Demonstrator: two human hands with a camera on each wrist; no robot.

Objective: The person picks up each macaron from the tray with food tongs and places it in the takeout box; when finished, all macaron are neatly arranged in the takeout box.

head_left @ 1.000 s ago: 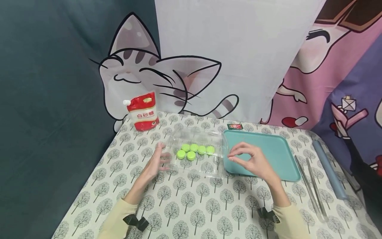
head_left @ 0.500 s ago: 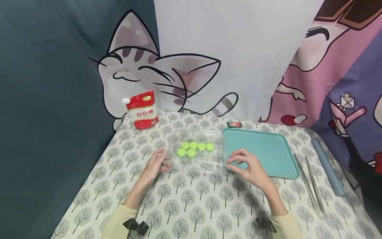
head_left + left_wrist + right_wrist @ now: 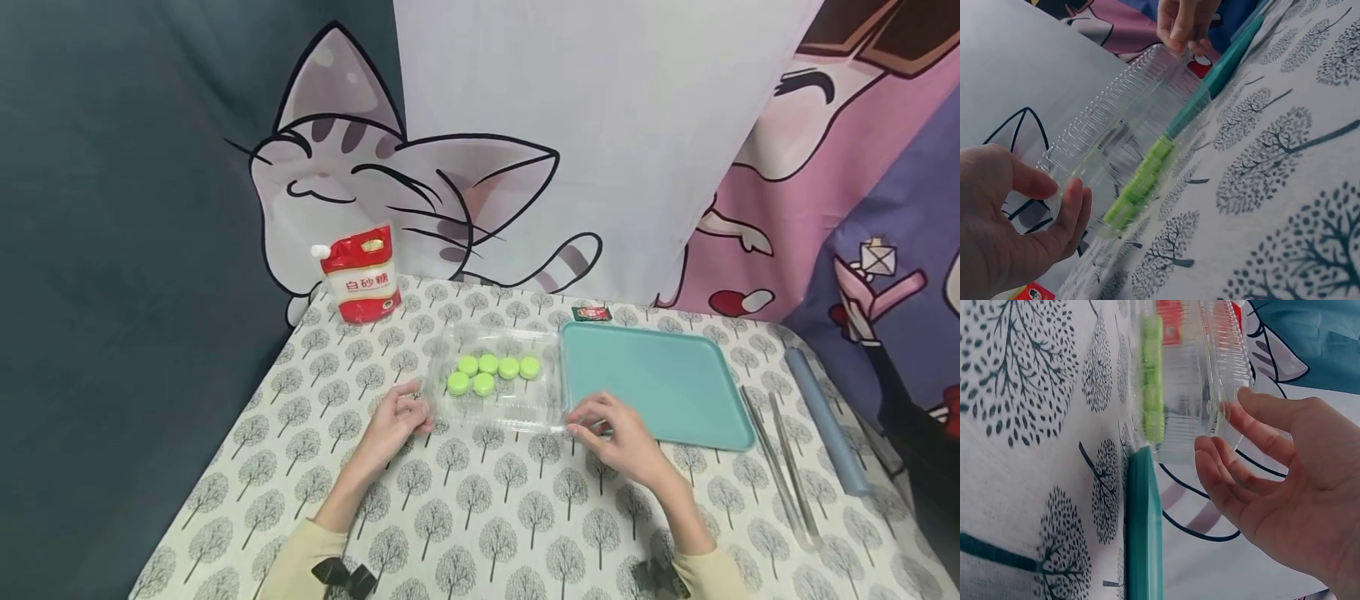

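Note:
A clear plastic clamshell box (image 3: 495, 415) stands on the patterned cloth with several green macarons (image 3: 483, 384) inside, and its ridged lid (image 3: 1100, 119) lies over them. At the box's left side, my left hand (image 3: 395, 423) pinches the rim between thumb and fingers, as the left wrist view (image 3: 1016, 219) shows. My right hand (image 3: 617, 435) is at the front right corner. In the right wrist view, its thumb and forefinger (image 3: 1260, 434) pinch the lid's edge, with the other fingers curled against the side.
A teal tray (image 3: 652, 383) adjoins the box on the right. Metal tongs (image 3: 783, 467) and a blue-grey rod (image 3: 825, 421) lie farther right. A red-and-white sugar pouch (image 3: 363, 279) stands at the back left. A small green-and-red packet (image 3: 592, 313) is behind the tray.
Both hands have come lower and nearer the box's front corners. The lid's upper part has sunk over the macarons. My right hand's fingers have closed in on the corner.

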